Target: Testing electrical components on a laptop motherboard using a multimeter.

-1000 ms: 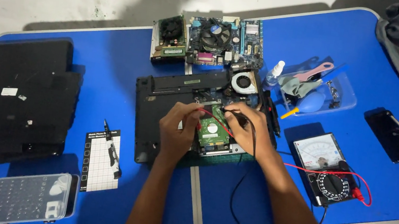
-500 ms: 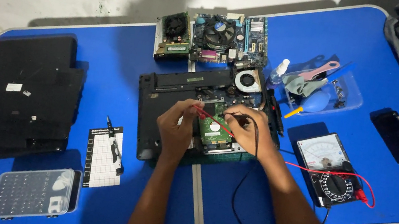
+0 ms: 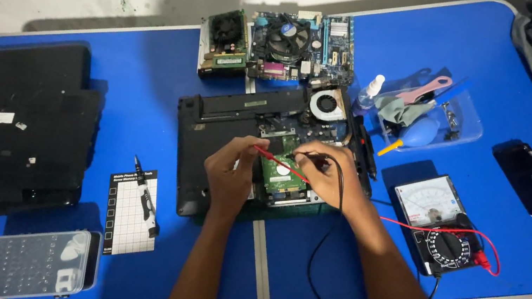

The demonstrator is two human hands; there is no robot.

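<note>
Left hand (image 3: 230, 174) pinches the red probe (image 3: 278, 162); right hand (image 3: 328, 170) grips the black probe (image 3: 321, 158). Both tips touch the hard drive (image 3: 281, 177) inside the opened laptop (image 3: 211, 137) on the blue counter (image 3: 142, 80), meter (image 3: 443, 224) just right.

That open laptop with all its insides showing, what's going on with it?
A person has the opened laptop on a blue table. The left hand holds a red probe and the right hand holds a black probe, both tips over the green board inside. Red and black wires run to a meter at the right. A loose motherboard lies behind the laptop.
</note>
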